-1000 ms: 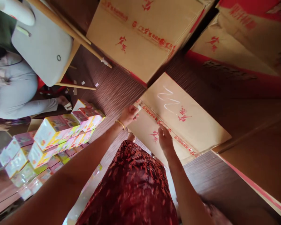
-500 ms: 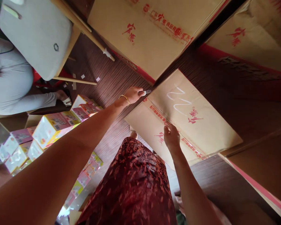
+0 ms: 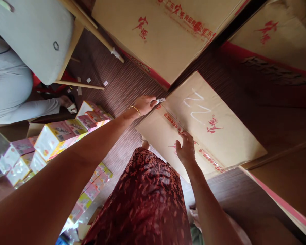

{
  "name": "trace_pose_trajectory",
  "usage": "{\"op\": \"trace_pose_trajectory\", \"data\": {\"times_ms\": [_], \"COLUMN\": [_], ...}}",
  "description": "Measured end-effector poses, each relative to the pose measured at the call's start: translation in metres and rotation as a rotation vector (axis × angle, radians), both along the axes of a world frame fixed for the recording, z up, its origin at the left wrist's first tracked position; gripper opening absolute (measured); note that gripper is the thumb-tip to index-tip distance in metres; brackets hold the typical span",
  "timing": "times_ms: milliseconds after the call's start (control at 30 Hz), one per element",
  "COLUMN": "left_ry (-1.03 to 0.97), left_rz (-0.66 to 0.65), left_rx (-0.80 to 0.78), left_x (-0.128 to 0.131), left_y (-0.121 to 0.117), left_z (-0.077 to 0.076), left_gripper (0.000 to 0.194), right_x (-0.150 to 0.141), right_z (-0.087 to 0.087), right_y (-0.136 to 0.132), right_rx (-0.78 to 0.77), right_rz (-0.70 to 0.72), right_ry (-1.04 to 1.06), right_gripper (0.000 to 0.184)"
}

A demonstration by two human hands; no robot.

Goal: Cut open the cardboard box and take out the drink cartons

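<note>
A sealed brown carton (image 3: 219,143) with red print and white scribbles lies on the dark floor in front of me. My left hand (image 3: 144,103), with a gold bangle on the wrist, is closed round a small white cutter (image 3: 160,100) whose tip touches the carton's near-left end of the taped seam. My right hand (image 3: 185,148) rests on the carton top beside the red tape (image 3: 205,156), fingers apart and flat. My red patterned dress (image 3: 145,200) fills the lower middle.
Another large carton (image 3: 165,37) lies above, and more cartons (image 3: 270,41) lie at the right. Colourful small boxes (image 3: 58,139) are stacked at the left. A person in grey (image 3: 12,92) sits at the far left beside a grey-cushioned wooden chair (image 3: 38,37).
My left hand moved up along the carton's edge to the seam's end, and the cutter's tip now shows. My right hand shifted slightly along the tape.
</note>
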State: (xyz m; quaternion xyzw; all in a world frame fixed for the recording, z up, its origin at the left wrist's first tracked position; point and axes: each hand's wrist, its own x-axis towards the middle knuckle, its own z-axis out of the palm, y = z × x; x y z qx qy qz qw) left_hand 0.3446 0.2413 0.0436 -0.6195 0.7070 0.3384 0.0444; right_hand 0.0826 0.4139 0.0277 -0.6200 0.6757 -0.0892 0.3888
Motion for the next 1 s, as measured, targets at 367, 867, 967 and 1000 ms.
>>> {"op": "trace_pose_trajectory", "data": {"times_ms": [367, 867, 967, 1000], "left_ry": [-0.030, -0.119, -0.131, -0.132], "left_rz": [0.024, -0.020, -0.044, -0.054], "left_rx": [-0.003, -0.049, -0.030, -0.026], "left_x": [0.0014, -0.0039, -0.0035, -0.0032], "left_y": [-0.0018, 0.0020, 0.0013, 0.0008], "left_z": [0.0010, -0.0013, -0.0003, 0.0000], "left_gripper": [0.028, 0.035, 0.036, 0.036], "right_x": [0.0007, -0.0015, -0.0015, -0.0013], "right_z": [0.0060, 0.0070, 0.0062, 0.0060], "right_y": [0.0031, 0.0046, 0.0062, 0.0065], "right_rx": [0.032, 0.023, 0.013, 0.013], "right_rz": [0.065, 0.124, 0.134, 0.136], "right_ry": [0.015, 0.031, 0.037, 0.039], "right_gripper": [0.052, 0.056, 0.058, 0.058]}}
